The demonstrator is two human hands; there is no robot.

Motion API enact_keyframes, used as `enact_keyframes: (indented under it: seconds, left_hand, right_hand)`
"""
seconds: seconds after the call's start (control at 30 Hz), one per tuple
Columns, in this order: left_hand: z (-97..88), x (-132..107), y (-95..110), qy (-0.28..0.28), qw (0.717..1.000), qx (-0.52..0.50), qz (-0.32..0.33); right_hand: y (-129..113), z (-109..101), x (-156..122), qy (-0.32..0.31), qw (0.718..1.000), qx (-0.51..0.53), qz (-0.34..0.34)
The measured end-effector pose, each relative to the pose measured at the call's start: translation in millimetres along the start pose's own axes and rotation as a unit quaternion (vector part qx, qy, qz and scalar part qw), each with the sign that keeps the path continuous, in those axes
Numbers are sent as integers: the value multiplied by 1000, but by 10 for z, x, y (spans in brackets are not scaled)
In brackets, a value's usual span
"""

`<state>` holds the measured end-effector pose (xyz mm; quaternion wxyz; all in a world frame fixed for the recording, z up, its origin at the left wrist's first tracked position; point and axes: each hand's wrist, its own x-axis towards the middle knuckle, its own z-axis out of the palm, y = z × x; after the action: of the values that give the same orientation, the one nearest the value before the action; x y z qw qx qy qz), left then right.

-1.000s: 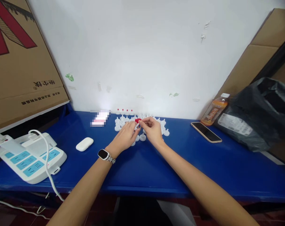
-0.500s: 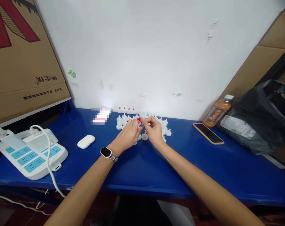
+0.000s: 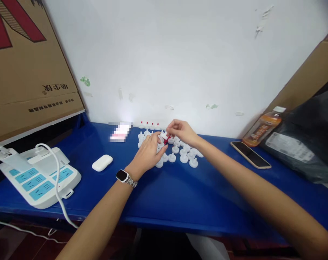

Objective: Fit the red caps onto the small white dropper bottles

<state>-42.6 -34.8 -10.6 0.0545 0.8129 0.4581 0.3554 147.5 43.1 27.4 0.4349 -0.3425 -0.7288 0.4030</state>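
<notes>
My right hand [image 3: 182,132] is closed in a pinch above the white pieces, with a small white plastic piece [image 3: 164,135] at its fingertips. My left hand [image 3: 149,150] is open, fingers stretched and thumb apart, just to the left of it. Small red pieces [image 3: 167,139] lie between the two hands, partly hidden. Around and below them many white plastic pieces with round bases and thin stems [image 3: 183,157] stand in a cluster on the blue table [image 3: 164,195]. Behind, against the wall, several white pieces with red tips [image 3: 152,125] are in a row.
A white earbud case [image 3: 102,163] and a power strip [image 3: 40,180] with cables lie on the left. At right are a phone [image 3: 250,155], an orange drink bottle [image 3: 263,127] and a dark plastic bag [image 3: 302,141]. A cardboard box [image 3: 30,76] stands at far left.
My hands were together around a red and white piece; now they are apart. The right hand has moved up and back, and the left hand's fingers have opened. The view has shifted slightly.
</notes>
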Motion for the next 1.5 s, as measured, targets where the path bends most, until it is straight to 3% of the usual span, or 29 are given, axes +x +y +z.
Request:
enact_keyframes:
  seconds: [0.1, 0.17, 0.3, 0.43, 0.8, 0.93, 1.03, 1.13, 1.37, 1.5]
  left_hand:
    - [-7, -3, -67, 8, 999, 13, -32]
    - [-6, -3, -85, -7, 999, 19, -28]
    - [2, -5, -90, -31, 999, 24, -18]
    - [-6, -3, -94, -37, 999, 18, -24]
    - [2, 6, -85, -43, 999, 16, -25]
    - [-19, 1, -88, -47, 998, 16, -30]
    - [-21, 2, -77, -45, 999, 11, -26]
    - [-17, 7, -63, -45, 999, 11, -27]
    - [-27, 14, -76, -50, 998, 11, -32]
    - [-31, 20, -92, -48, 998, 12, -32]
  right_hand:
    - [153, -107, 370, 94, 988, -121, -29]
    - [279, -116, 591, 123, 973, -195, 2]
    - [510, -49, 885, 92, 937, -333, 45]
    - [648, -3, 1005, 56, 893, -442, 62]
    - [612, 120, 1023, 13, 868, -492, 69]
    - [589, 84, 959, 59, 865, -492, 74]
    - [585, -1, 877, 104, 842, -515, 122]
    - [595, -55, 817, 101, 825, -529, 173]
    - [616, -16, 823, 112, 832, -507, 197]
    - [485, -44, 796, 132, 845, -490, 169]
